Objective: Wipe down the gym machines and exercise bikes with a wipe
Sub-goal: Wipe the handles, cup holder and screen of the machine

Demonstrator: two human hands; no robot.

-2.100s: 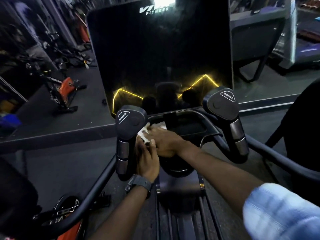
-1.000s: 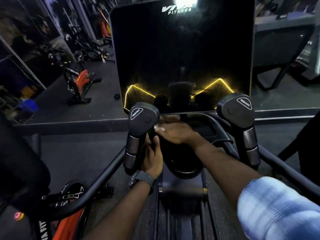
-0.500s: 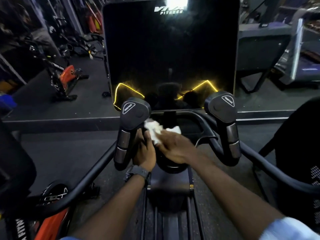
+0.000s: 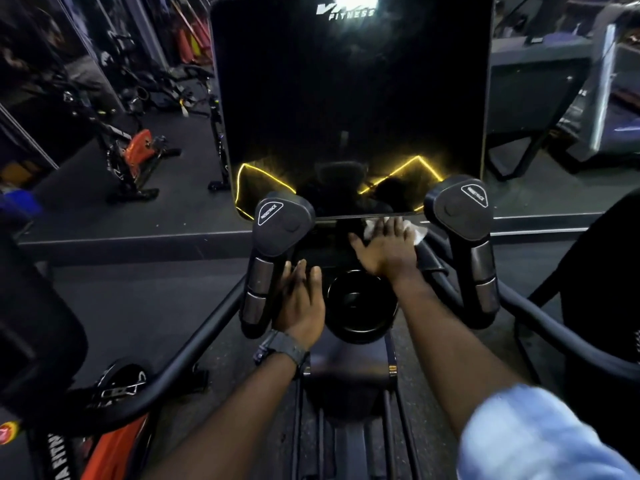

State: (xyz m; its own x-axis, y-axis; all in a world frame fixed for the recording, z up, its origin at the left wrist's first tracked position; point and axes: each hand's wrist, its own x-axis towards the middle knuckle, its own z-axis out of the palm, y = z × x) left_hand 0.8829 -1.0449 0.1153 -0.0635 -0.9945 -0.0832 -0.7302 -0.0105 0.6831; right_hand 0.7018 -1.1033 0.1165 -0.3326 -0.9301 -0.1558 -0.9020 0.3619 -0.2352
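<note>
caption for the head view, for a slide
Right hand presses a white wipe under the console screen; left hand rests nearby.

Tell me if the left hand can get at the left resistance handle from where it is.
Probably yes: the left hand lies open right beside the left resistance handle, with nothing between them.

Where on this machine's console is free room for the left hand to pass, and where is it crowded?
Free: the dark panel between the left resistance handle and the right hand; also the round cup holder. Crowded: under the screen, near the right resistance handle, where the right hand presses the wipe. The left hand rests beside the left handle.
</note>
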